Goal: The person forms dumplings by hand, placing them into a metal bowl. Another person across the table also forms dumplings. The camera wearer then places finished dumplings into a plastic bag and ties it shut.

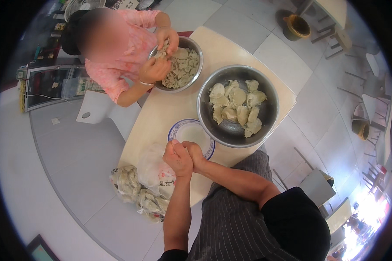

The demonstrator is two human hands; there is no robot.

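My left hand (177, 159) and my right hand (194, 155) are closed and pressed together above the near edge of a white plate with a blue patterned rim (177, 126). Whatever they hold, if anything, is hidden by the fingers. Beyond them to the right stands a wide steel bowl (272, 104) with several pale beige, flattened lumps (238, 96) in it. Across the table a co-worker in a pink top holds a pale piece over a second steel bowl (199, 56), which is filled with small torn pale pieces (183, 71).
Clear plastic bags of greyish-green lumps (128, 182) and a white plastic bag (152, 167) lie at the table's left edge. The cream table (231, 48) has rounded corners. A white chair (102, 111) stands at left; a lined basket (297, 28) is on the tiled floor.
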